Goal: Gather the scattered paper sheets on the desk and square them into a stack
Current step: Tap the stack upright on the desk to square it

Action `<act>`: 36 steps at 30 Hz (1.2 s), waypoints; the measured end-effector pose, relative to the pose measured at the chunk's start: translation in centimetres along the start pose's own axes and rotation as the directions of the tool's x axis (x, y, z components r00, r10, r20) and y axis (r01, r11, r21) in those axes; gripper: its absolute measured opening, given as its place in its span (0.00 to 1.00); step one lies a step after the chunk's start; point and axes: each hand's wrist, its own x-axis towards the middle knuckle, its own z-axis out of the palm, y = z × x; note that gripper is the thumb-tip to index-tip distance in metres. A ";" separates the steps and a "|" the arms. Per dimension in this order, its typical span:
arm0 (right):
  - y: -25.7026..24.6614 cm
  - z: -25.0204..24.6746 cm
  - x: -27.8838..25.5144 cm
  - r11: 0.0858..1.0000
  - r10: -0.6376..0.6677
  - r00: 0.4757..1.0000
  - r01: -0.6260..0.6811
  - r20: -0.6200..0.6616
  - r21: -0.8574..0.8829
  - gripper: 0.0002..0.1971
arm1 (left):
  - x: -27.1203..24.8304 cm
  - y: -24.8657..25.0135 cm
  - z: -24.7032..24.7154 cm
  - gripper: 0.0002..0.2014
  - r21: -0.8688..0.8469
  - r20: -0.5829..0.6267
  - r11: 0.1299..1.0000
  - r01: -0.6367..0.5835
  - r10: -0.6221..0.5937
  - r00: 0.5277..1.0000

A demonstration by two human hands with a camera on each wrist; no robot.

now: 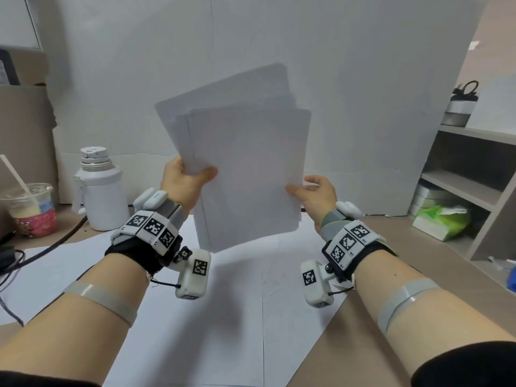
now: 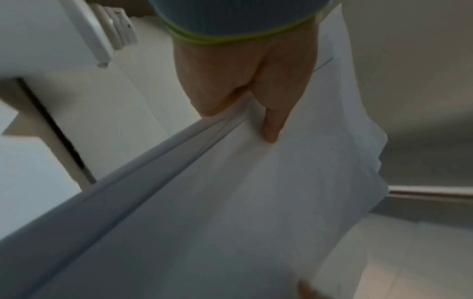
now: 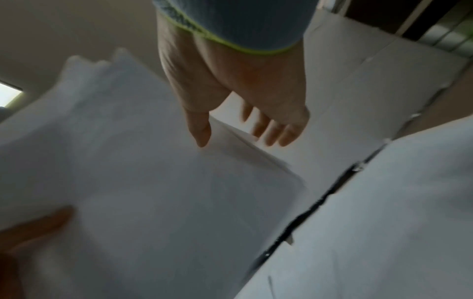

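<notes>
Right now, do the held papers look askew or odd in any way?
Yes. The paper sheets, gripped by the left hand and touched by the right hand, are fanned; rear sheets tilt left, edges unaligned.

Dim, seemingly motion-blurred wrist views.

I see both forearms raised in front. Left hand pinches the paper sheets (thumb in front, fingers behind). Right hand is relaxed, thumb touching their edge.

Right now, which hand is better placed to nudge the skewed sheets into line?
Right hand, likely: it only touches the sheets at their right edge, while the left hand grips them.
</notes>
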 end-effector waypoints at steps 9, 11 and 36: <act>3.0 -2.5 -3.7 0.801 0.232 0.930 -0.350 0.287 0.487 0.31 | -1.3 0.2 2.8 0.19 -0.431 -0.075 0.868 0.248 -0.308 0.948; 2.6 -2.5 -3.8 0.753 0.208 0.939 -0.332 0.273 0.569 0.25 | -1.9 0.1 3.9 0.18 -0.488 -0.036 0.819 0.302 -0.365 0.930; -2.2 -12.8 -2.3 0.993 -0.080 0.984 0.093 -0.157 0.073 0.09 | -2.4 -3.5 2.4 0.26 -0.185 0.409 0.831 0.525 -0.421 0.810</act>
